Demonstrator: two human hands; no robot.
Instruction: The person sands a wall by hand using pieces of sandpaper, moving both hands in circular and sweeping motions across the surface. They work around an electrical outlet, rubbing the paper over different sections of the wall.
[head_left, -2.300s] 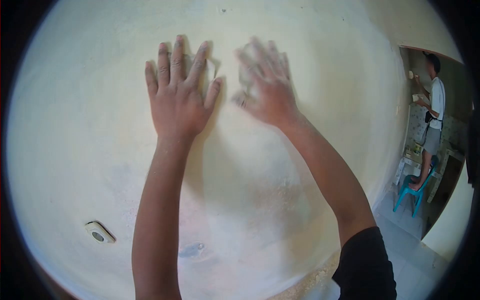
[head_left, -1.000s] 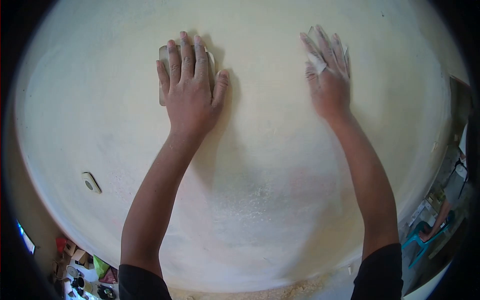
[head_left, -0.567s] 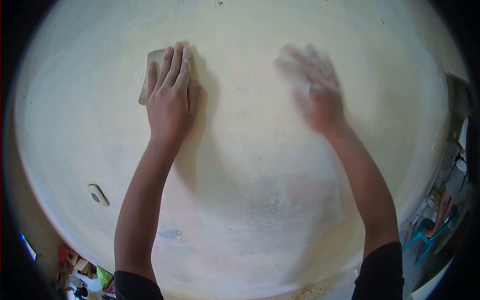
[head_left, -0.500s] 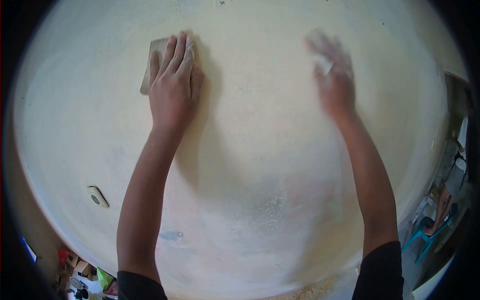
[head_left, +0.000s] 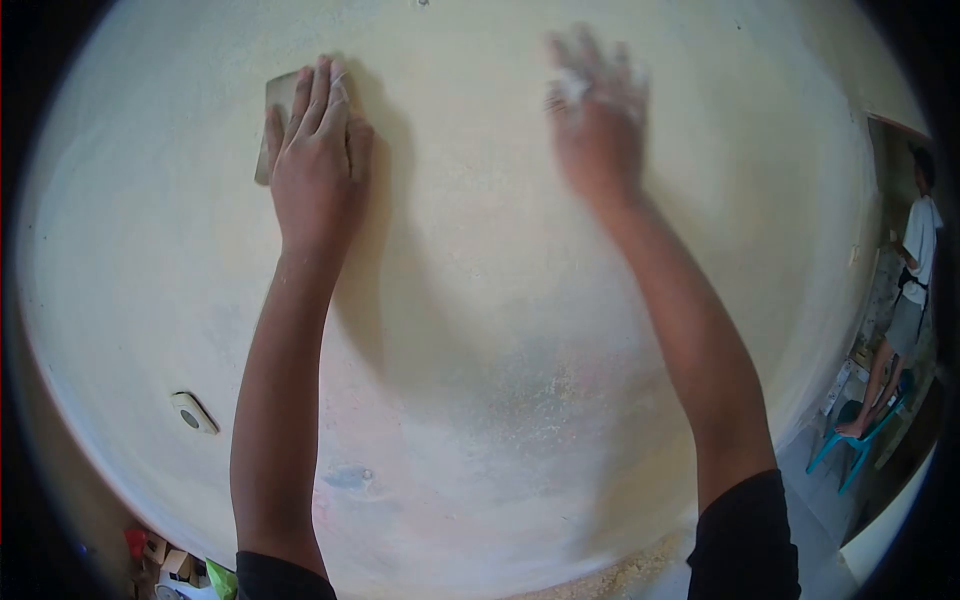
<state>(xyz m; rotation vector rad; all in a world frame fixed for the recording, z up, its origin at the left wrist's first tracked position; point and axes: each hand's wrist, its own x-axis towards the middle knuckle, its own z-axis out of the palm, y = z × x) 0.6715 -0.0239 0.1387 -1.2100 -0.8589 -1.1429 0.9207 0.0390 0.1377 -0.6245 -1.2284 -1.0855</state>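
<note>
A pale cream wall (head_left: 480,330) fills the view. My left hand (head_left: 313,160) lies flat on it at the upper left, fingers together, pressing a grey-brown sheet of sandpaper (head_left: 272,105) whose left edge sticks out from under the fingers. My right hand (head_left: 598,115) is at the upper middle, blurred, with its fingers against the wall over a small whitish piece that shows near the fingertips; I cannot tell what that piece is. Both forearms are dusted with white powder.
A small round wall fitting (head_left: 192,413) sits at the lower left. Dust lies along the floor (head_left: 610,575) at the wall's foot. Boxes and clutter (head_left: 170,565) show at the bottom left. Through a doorway at the right, another person (head_left: 910,290) stands on a teal plastic chair (head_left: 850,440).
My right hand has slid left across the wall. My left hand has shifted slightly left and up with the sandpaper. The view has turned so the person in the doorway shows more.
</note>
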